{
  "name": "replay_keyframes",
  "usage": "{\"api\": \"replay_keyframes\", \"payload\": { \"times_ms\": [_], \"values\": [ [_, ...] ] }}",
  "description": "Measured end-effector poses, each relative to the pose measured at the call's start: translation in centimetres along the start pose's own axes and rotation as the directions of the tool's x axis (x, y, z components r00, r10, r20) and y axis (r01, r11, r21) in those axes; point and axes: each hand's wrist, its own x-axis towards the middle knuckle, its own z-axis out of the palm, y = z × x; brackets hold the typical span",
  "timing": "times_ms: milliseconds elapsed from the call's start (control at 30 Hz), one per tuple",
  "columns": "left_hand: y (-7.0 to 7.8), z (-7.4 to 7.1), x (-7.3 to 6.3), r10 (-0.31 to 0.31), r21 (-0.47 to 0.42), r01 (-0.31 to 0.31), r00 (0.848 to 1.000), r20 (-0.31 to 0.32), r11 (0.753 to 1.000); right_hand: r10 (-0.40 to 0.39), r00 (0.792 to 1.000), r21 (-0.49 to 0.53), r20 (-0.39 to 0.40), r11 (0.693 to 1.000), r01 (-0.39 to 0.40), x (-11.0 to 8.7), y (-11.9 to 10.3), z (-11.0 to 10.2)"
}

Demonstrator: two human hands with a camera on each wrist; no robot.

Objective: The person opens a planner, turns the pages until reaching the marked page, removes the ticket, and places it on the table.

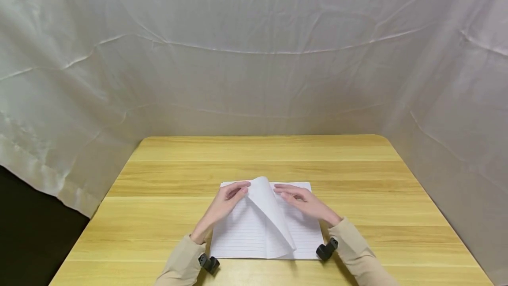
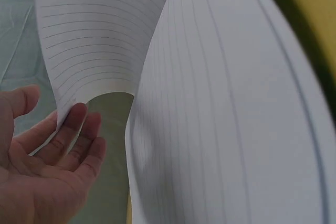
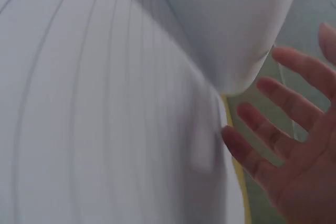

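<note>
An open lined notebook point(image 1: 240, 235) lies at the table's near side. One of its pages point(image 1: 267, 202) stands raised and curled over the middle, its free lower corner hanging toward the right. My left hand point(image 1: 226, 200) is at the raised page's upper left edge. In the left wrist view, the page corner point(image 2: 65, 106) lies against the fingers point(image 2: 65, 135), with the thumb apart from it. My right hand point(image 1: 305, 202) hovers over the upper right page, fingers spread and loosely extended beside the curled page point(image 3: 236, 35). Nothing is in its grasp.
The light wooden table point(image 1: 158, 180) extends around the notebook. Grey fabric point(image 1: 254, 83) hangs behind it and along both sides. Small black devices point(image 1: 327, 249) sit at both wrists, over beige sleeves point(image 1: 361, 250).
</note>
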Motion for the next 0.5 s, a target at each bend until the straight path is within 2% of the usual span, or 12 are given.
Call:
{"api": "replay_keyframes", "payload": {
  "times_ms": [100, 233, 400, 500],
  "values": [
    [-0.3, -0.2, 0.0, -0.008, 0.013, 0.008, 1.000, -0.013, 1.000, 0.022, 0.996, -0.011, -0.087, 1.000, -0.023, -0.3, 1.1, -0.3],
    [-0.4, -0.4, 0.0, -0.049, 0.045, 0.051, 0.998, -0.045, 0.998, 0.064, 0.980, -0.041, -0.189, 0.997, -0.073, -0.7, 2.1, -0.8],
    [-0.9, -0.6, 0.0, -0.091, 0.097, 0.100, 0.992, -0.091, 0.990, 0.109, 0.959, -0.055, -0.263, 0.990, -0.127, -1.0, 2.9, -1.4],
    [-1.1, -0.8, 0.0, -0.104, 0.123, 0.114, 0.991, -0.086, 0.986, 0.106, 0.954, -0.088, -0.281, 0.987, -0.135, -1.0, 3.1, -1.8]
  ]
}}
